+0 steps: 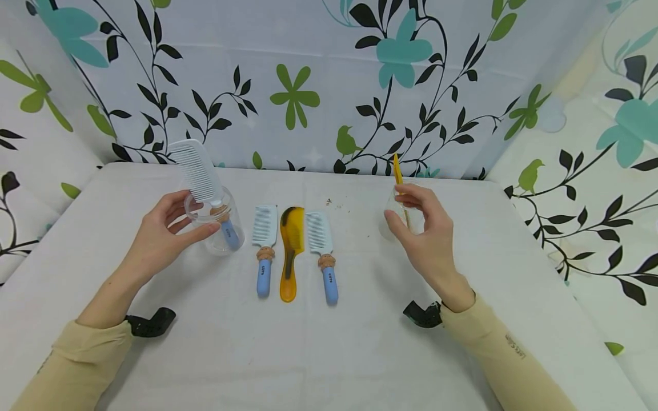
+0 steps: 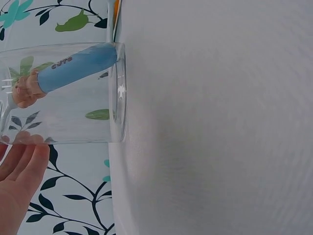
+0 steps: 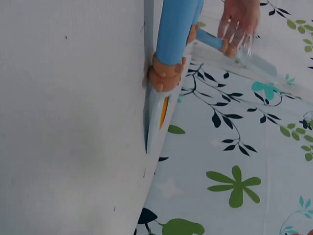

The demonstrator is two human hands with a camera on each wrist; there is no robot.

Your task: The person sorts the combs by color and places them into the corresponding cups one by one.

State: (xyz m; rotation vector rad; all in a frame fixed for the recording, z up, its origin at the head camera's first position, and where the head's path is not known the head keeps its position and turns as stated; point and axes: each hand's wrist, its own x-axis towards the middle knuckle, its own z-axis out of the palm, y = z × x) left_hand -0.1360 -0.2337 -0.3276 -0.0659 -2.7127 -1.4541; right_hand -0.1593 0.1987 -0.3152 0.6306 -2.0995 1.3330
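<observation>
My left hand [image 1: 167, 228] grips a clear cup [image 1: 233, 228] near its rim, thumb on the near side and fingers behind. A light-blue comb [image 1: 197, 171] with a blue handle leans in that cup, its teeth above the rim. In the left wrist view the comb's handle [image 2: 78, 66] shows through the cup wall. My right hand [image 1: 429, 234] holds another clear cup [image 1: 389, 224], largely hidden by the fingers; a yellow comb [image 1: 398, 169] sticks up out of it. Between the hands lie a blue-handled comb [image 1: 264, 251], an amber comb [image 1: 290, 257] and a second blue-handled comb [image 1: 324, 257].
A white cloth [image 1: 288, 354] covers the table. Small dark specks [image 1: 329, 201] dot it toward the back. Behind hangs a patterned curtain [image 1: 216, 51] with leaves and flowers. Black straps [image 1: 152, 322] stick out at both wrists.
</observation>
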